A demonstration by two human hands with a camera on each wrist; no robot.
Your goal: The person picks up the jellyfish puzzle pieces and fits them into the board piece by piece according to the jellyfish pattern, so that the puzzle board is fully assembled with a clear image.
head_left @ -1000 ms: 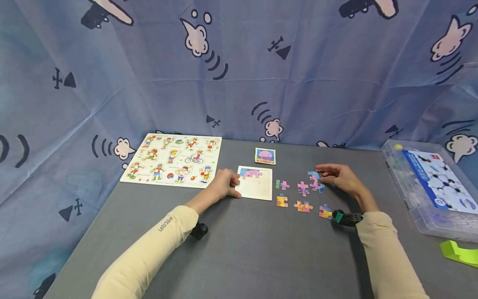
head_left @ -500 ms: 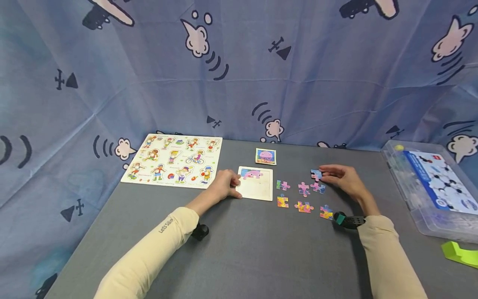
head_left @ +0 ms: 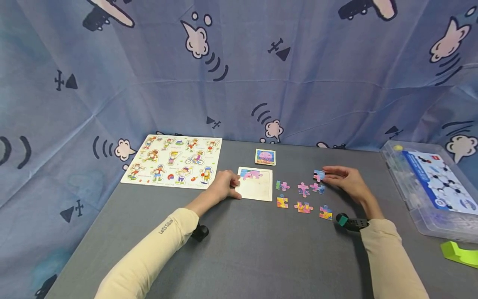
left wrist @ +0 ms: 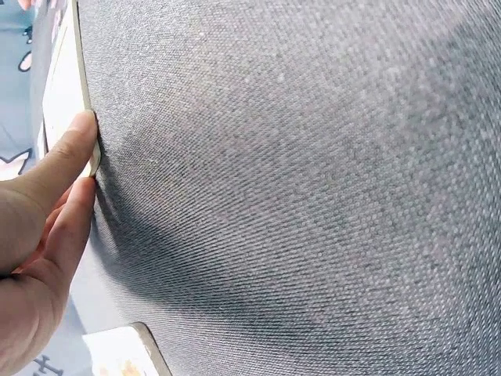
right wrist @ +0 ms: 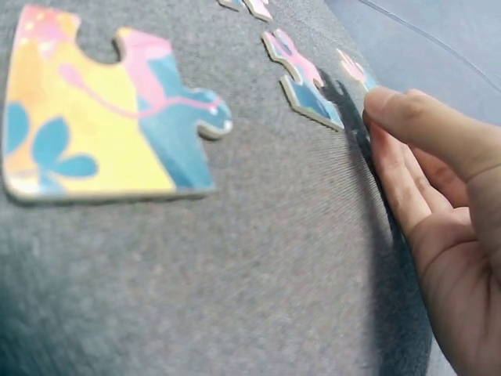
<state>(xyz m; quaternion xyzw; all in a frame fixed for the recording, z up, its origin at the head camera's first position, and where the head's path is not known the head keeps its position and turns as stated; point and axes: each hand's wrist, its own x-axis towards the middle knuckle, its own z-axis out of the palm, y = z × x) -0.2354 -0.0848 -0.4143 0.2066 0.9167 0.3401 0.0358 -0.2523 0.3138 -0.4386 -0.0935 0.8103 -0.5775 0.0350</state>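
Note:
My left hand [head_left: 224,184] grips the left edge of a shallow cream puzzle tray [head_left: 257,192]. The left wrist view has the thumb and a finger pinching the corner of the tray [left wrist: 72,86]. Pink and blue pieces [head_left: 252,174] fill the tray's upper left. To the right, my right hand [head_left: 347,181] pinches a blue-and-pink jigsaw piece [head_left: 319,175] by its right side; in the right wrist view the fingers mostly hide this piece [right wrist: 356,69]. Just below it lies a pink-and-blue jigsaw piece [head_left: 317,188], and a yellow-and-blue corner piece [head_left: 326,213] lies nearer me.
Several other pieces, among them a pink one [head_left: 303,189] and a yellow one [head_left: 282,202], lie right of the tray. A small octopus picture [head_left: 265,157] sits behind it. A sports-figure board [head_left: 171,160] is at left, a clear plastic case [head_left: 414,207] and green object [head_left: 460,253] at right.
My right hand has shifted slightly right with the blue-and-pink jigsaw piece, which has turned and come away from the piece below it. My left hand stays on the tray.

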